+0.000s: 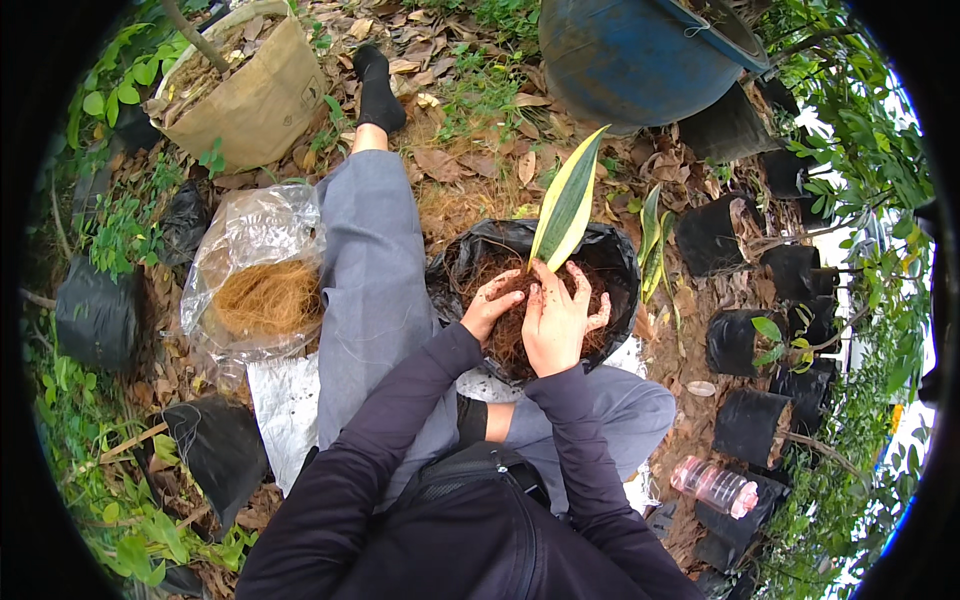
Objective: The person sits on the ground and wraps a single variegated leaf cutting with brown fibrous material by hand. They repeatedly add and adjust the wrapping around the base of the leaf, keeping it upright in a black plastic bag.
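Note:
A single snake plant leaf (pixel 567 205), green with yellow margins, stands tilted in a black plastic grow bag (pixel 622 243) between my legs. Brown fibre (pixel 508 338) fills the bag around the leaf's base. My left hand (pixel 489 304), dirty with soil, rests on the fibre at the left of the leaf with its fingers apart. Right at the leaf's base lies my right hand (pixel 558 318), palm down and fingers spread over the fibre. Its fingertips touch or nearly touch the leaf; the leaf's lowest part is hidden.
Left of my outstretched leg, a clear plastic bag (pixel 225 235) holds loose coconut fibre (pixel 265 300). A beige planter (pixel 250 115) and a blue tub (pixel 635 65) stand ahead. Several black grow bags (pixel 747 340) line the right, near a pink-tinted bottle (pixel 714 486). Another variegated plant (pixel 653 245) grows beside my bag.

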Demonstrator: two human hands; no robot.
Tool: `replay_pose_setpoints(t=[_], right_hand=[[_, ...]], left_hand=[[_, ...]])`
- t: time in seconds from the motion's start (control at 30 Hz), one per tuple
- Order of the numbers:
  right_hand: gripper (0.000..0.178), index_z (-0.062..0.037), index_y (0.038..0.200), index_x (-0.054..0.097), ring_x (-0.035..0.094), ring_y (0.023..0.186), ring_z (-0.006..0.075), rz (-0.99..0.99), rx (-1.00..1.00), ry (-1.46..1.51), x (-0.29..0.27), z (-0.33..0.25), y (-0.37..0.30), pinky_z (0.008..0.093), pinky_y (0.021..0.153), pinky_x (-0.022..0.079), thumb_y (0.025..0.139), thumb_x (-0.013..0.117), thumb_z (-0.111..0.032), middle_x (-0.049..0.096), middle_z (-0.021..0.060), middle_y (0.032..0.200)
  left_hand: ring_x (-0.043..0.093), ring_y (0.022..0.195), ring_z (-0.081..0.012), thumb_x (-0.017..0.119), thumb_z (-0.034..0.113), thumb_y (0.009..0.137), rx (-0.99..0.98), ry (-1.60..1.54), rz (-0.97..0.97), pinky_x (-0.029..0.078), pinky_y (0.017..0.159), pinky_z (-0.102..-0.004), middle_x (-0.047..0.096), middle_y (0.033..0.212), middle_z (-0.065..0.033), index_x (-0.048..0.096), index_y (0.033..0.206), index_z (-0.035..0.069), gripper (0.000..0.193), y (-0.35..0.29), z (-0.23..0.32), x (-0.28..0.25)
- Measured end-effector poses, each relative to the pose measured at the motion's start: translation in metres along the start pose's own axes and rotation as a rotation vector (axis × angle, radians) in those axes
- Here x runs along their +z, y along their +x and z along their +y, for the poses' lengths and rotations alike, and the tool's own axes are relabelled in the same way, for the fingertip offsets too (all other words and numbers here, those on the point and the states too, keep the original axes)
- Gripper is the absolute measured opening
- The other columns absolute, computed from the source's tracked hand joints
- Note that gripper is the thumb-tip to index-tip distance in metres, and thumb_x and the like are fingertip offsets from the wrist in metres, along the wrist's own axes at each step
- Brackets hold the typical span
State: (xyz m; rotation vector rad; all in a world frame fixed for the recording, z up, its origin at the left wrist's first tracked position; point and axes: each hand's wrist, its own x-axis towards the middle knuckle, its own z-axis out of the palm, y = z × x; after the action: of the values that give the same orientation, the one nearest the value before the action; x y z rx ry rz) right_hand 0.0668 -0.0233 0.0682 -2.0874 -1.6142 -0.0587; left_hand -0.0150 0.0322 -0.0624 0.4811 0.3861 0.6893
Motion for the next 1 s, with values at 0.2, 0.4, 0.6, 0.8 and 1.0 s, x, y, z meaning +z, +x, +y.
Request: replay_pose_setpoints(t=[0.2, 0.4, 0.6, 0.8, 1.0], right_hand=[[0.033, -0.0084, 0.122, 0.061, 0.047, 0.121, 0.0336, 0.022, 0.017, 0.119, 0.015, 0.001, -0.016, 0.0471, 0.106, 0.029, 0.09, 0.054, -0.013, 0.06, 0.0105, 0.125], [0.038, -0.0076, 0.129, 0.057, 0.042, 0.134, 0.0305, -0.03, -0.042, 0.217, 0.031, 0.005, -0.032, 0.0456, 0.115, 0.024, 0.092, 0.049, -0.009, 0.054, 0.0128, 0.134], [0.035, -0.0006, 0.125, 0.058, 0.049, 0.129, 0.0335, 0.012, -0.058, 0.334, 0.021, 0.015, -0.038, 0.0447, 0.112, 0.031, 0.091, 0.05, -0.002, 0.059, 0.0166, 0.129], [0.026, 0.0034, 0.119, 0.059, 0.057, 0.117, 0.02, 0.131, 0.297, 0.735, 0.018, 0.019, -0.036, 0.0314, 0.102, 0.041, 0.098, 0.044, -0.003, 0.062, 0.0127, 0.123], [0.03, 0.0038, 0.125, 0.056, 0.057, 0.115, 0.0177, 0.091, 0.383, 0.794, 0.028, 0.023, -0.028, 0.0277, 0.097, 0.043, 0.102, 0.045, -0.011, 0.06, 0.0116, 0.125]], left_hand=[[0.057, 0.111, -0.015, 0.066, 0.027, 0.091, 0.032, 0.004, -0.033, 0.048, 0.094, -0.0311, 0.058, 0.125, -0.0075, 0.049, 0.132, 0.003, 0.05, 0.005, -0.006, -0.004], [0.058, 0.112, -0.0187, 0.049, 0.042, 0.098, 0.061, -0.021, -0.043, 0.049, 0.095, -0.0344, 0.058, 0.125, -0.0088, 0.048, 0.132, 0.003, 0.051, 0.006, -0.014, -0.008], [0.061, 0.111, -0.0208, 0.048, 0.03, 0.098, 0.012, -0.102, -0.072, 0.048, 0.097, -0.0362, 0.062, 0.123, -0.011, 0.051, 0.129, 0.003, 0.041, 0.01, -0.005, -0.013], [0.063, 0.106, -0.0231, 0.055, 0.029, 0.094, -0.159, -0.357, -0.044, 0.051, 0.093, -0.0393, 0.064, 0.117, -0.0105, 0.056, 0.123, 0.005, 0.038, -0.002, 0.001, -0.006], [0.06, 0.112, -0.025, 0.053, 0.033, 0.095, -0.219, -0.321, -0.007, 0.048, 0.098, -0.0419, 0.062, 0.124, -0.0116, 0.054, 0.128, 0.004, 0.044, -0.005, 0.007, -0.003]])
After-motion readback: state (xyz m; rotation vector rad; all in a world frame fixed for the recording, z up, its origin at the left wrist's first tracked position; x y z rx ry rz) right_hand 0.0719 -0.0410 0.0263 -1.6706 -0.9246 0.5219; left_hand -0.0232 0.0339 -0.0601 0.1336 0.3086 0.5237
